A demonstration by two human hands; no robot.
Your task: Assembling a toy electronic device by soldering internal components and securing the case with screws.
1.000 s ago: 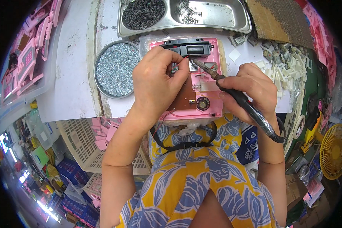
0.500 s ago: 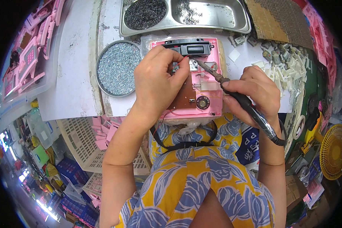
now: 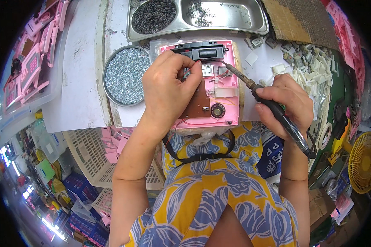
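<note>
Pink housing [image 3: 232, 111], open side up, at the near edge of the desk [image 3: 78, 94]. Round dish [image 3: 124, 104] of small silvery pieces. Left hand [image 3: 169, 82], thumb and forefinger pinching a thin red wire [image 3: 200, 62] over the housing. Brown circuit board [image 3: 196, 105] and black module [image 3: 210, 54], both in the housing. Soldering iron [image 3: 248, 82], slanted, tip near the module. Right hand [image 3: 292, 103], gripping the iron's handle. White plastic parts [image 3: 317, 71], heaped.

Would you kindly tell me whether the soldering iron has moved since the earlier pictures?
Yes, the soldering iron has shifted to the right, judged against the pink casing.
</note>
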